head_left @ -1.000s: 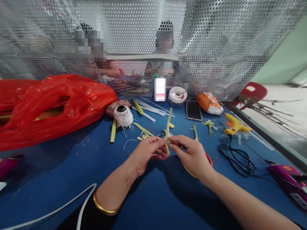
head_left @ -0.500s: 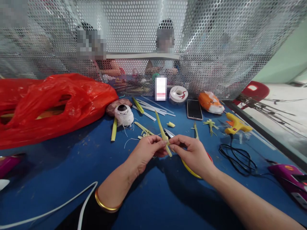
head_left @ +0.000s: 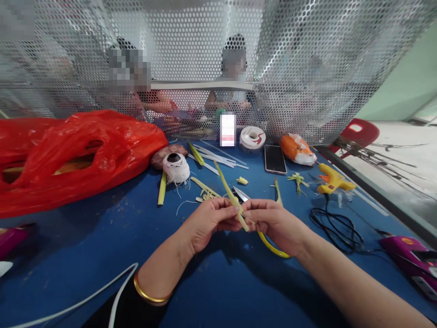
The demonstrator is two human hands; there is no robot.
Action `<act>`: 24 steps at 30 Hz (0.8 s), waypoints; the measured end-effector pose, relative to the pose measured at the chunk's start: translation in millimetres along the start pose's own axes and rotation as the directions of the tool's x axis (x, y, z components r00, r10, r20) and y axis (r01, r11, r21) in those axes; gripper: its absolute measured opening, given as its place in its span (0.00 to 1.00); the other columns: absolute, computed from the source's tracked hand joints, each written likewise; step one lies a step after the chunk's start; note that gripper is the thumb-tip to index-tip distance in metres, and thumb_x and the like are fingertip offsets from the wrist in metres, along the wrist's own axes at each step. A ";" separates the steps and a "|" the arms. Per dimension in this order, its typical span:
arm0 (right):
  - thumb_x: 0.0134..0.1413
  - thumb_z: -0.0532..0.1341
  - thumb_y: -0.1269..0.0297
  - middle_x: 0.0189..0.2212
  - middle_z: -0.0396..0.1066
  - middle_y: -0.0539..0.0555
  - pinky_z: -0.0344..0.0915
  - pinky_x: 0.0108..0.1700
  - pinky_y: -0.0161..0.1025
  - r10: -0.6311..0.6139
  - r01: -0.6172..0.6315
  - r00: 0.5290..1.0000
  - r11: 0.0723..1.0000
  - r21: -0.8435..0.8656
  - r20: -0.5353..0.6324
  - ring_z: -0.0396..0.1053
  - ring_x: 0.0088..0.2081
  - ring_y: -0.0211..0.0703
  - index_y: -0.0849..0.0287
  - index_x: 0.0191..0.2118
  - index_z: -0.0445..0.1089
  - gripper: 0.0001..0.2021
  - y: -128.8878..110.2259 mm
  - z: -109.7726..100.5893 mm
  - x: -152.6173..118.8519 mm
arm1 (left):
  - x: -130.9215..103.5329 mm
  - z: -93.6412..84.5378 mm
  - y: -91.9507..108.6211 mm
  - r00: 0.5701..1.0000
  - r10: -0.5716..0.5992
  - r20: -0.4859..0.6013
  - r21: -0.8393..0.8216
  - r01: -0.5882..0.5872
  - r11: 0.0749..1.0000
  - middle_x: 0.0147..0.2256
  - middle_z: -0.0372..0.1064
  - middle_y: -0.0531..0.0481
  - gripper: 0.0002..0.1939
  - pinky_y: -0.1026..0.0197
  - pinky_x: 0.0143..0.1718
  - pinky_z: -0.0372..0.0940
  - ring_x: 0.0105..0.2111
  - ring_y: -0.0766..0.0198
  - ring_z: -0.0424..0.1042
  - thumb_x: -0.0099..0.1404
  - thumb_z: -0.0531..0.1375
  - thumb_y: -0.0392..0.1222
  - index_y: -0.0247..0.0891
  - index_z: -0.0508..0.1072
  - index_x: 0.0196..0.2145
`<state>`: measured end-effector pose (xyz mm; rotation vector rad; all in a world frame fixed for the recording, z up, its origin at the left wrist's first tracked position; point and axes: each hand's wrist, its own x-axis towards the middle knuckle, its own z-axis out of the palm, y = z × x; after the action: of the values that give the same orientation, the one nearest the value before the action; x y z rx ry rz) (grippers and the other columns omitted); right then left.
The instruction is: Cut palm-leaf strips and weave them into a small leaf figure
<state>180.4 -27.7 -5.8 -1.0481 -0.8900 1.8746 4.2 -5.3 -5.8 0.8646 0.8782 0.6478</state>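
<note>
Between my hands a pale yellow-green strip of plant leaf (head_left: 226,182) slants up and away, with a small knob partway along it. My left hand (head_left: 218,214) pinches the strip between thumb and fingers. The fingertips of my right hand (head_left: 273,221) are closed on the strip's lower part, just beside the left thumb. Under my right hand lie scissors (head_left: 273,246) with a yellow handle; their blades point away and the hand hides their middle. Cut leaf pieces (head_left: 205,187) lie just beyond my left hand. A small yellow piece (head_left: 242,181) rests past the scissors' tips.
A red plastic bag (head_left: 112,146) fills the left side. A spool of white thread (head_left: 175,168), white strips (head_left: 218,158), a ribbon roll (head_left: 252,136), a dark phone (head_left: 275,159) and an orange tissue pack (head_left: 297,149) stand further back. A yellow glue gun (head_left: 334,179) with black cord lies right.
My right hand has shifted slightly left and its fingers have come closer to my left hand. The strip's far end has tipped a little to the left.
</note>
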 end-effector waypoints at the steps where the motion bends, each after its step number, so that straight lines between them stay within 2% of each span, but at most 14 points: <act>1: 0.40 0.72 0.66 0.24 0.73 0.50 0.65 0.33 0.33 0.022 -0.023 1.000 0.999 0.029 0.016 0.68 0.24 0.33 0.63 0.31 0.75 0.10 0.6 -0.8 0.4 | -0.3 -0.8 -0.1 1.000 -0.005 0.021 -0.002 0.005 1.000 0.27 0.76 0.48 0.17 0.63 0.34 0.68 0.25 0.67 0.74 0.50 0.71 0.47 0.33 0.73 0.30; 4: 0.41 0.72 0.65 0.23 0.72 0.50 0.66 0.33 0.34 0.012 -0.013 0.999 1.000 0.022 0.032 0.67 0.24 0.33 0.63 0.31 0.74 0.11 1.6 -0.8 0.8 | -1.0 -1.7 0.8 1.000 0.002 0.031 0.020 -0.003 1.000 0.26 0.75 0.48 0.16 0.63 0.34 0.67 0.26 0.67 0.73 0.50 0.71 0.48 0.33 0.73 0.30; 7: 0.42 0.72 0.61 0.23 0.72 0.50 0.64 0.33 0.33 -0.089 0.087 0.996 0.992 -0.092 -0.017 0.68 0.26 0.34 0.63 0.31 0.74 0.12 2.9 1.9 0.1 | -2.3 -0.2 2.8 1.000 0.028 -0.004 0.067 -0.028 0.997 0.25 0.75 0.49 0.15 0.62 0.34 0.66 0.26 0.67 0.73 0.51 0.70 0.47 0.33 0.72 0.28; 9: 0.41 0.73 0.60 0.23 0.72 0.49 0.63 0.33 0.33 -0.116 0.110 0.993 0.984 -0.138 -0.034 0.68 0.26 0.34 0.62 0.29 0.73 0.13 4.2 3.7 -0.3 | -3.4 1.1 3.7 0.999 0.030 -0.011 0.080 -0.029 0.996 0.25 0.74 0.49 0.15 0.62 0.34 0.66 0.25 0.67 0.73 0.51 0.70 0.46 0.33 0.72 0.28; 12: 0.41 0.73 0.58 0.23 0.72 0.49 0.63 0.33 0.34 -0.063 0.065 0.998 0.993 -0.101 0.016 0.68 0.27 0.35 0.62 0.29 0.72 0.14 5.6 5.1 -0.4 | -4.3 1.5 3.3 1.000 0.013 0.024 0.067 -0.014 0.998 0.26 0.74 0.49 0.15 0.61 0.34 0.67 0.26 0.67 0.72 0.51 0.70 0.46 0.33 0.73 0.30; 19: 0.44 0.72 0.60 0.23 0.72 0.50 0.65 0.32 0.33 0.049 -0.057 0.986 0.997 0.046 0.157 0.68 0.24 0.33 0.64 0.29 0.74 0.12 6.6 1.0 0.4 | -3.9 -3.2 2.7 0.980 -0.030 0.199 0.037 0.023 0.999 0.29 0.76 0.45 0.14 0.61 0.35 0.68 0.30 0.62 0.77 0.54 0.68 0.45 0.33 0.71 0.33; 24: 0.46 0.71 0.63 0.25 0.73 0.52 0.66 0.33 0.33 0.055 -0.071 0.982 0.994 0.083 0.181 0.69 0.25 0.34 0.64 0.31 0.74 0.10 6.4 -1.5 0.3 | -5.3 -3.0 5.7 0.978 -0.037 0.207 0.039 0.029 0.999 0.31 0.76 0.45 0.13 0.61 0.35 0.68 0.30 0.62 0.77 0.55 0.68 0.45 0.34 0.71 0.32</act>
<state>179.7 -30.0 -12.0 -0.8735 -0.8739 2.0674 -1.7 -5.4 0.1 0.9303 0.7153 0.5035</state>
